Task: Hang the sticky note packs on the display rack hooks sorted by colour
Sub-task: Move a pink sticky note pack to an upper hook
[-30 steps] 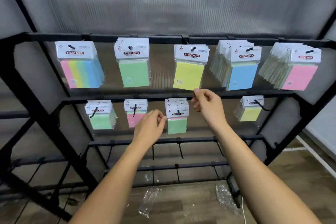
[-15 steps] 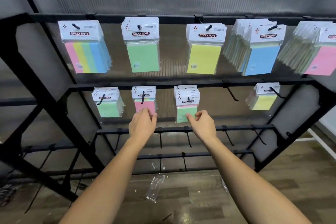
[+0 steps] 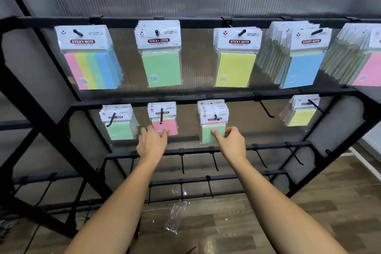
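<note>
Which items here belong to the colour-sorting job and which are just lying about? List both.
Job:
small pink pack, touched by left hand
small green pack, pinched by right hand
other hung packs, e.g. yellow pack
rack hooks, e.g. bare hook

Lying about:
clear wrapper on the floor

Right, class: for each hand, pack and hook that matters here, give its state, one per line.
left hand: fingers touching the small pink pack, hung
right hand: pinching the small green pack, hung
empty hook: bare
multicolour pack: hung, top row
plastic wrapper: lying on floor
</note>
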Available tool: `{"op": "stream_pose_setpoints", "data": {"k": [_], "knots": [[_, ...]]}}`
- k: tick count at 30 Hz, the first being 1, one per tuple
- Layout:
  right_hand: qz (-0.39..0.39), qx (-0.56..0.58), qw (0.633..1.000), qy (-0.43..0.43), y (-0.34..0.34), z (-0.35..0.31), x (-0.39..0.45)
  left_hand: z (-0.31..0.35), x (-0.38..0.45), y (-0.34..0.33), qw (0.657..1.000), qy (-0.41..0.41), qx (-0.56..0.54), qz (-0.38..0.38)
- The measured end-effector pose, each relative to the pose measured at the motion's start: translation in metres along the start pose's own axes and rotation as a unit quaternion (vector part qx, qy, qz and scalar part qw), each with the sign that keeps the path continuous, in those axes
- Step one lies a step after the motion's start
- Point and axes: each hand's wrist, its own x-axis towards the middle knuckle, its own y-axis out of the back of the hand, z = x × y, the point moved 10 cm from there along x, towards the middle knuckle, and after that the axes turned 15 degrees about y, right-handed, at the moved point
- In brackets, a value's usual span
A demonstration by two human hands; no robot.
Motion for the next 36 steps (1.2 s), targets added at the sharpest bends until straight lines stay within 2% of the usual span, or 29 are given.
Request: {"op": "stream_pose_setpoints", "data": {"k": [4, 12, 17, 28, 36], "knots": [[0.016, 0.011, 1.0, -0.007, 0.003, 0.004, -0.004, -0.002, -0.003, 0.001, 1.0, 0.0, -0.031, 0.002], [0.032, 0.047, 0.998, 0.026, 0.012, -0.002, -0.027, -0.007, -0.016, 0.003, 0.99, 0.009, -0.138, -0.042], [0.027, 0.033, 0.997, 0.061, 0.019, -0.01, -0.04, -0.004, -0.032, 0.007, 0.991, -0.039, -0.124, -0.044], [0.032, 0.064, 0.993, 0.098, 0.043, -0.016, -0.074, -0.03, -0.078, 0.021, 0.984, -0.045, -0.169, -0.046], [0.021, 0.097, 0.987, 0.124, 0.063, -0.001, -0.099, -0.028, -0.112, 0.03, 0.979, -0.088, -0.183, -0.025]]}}
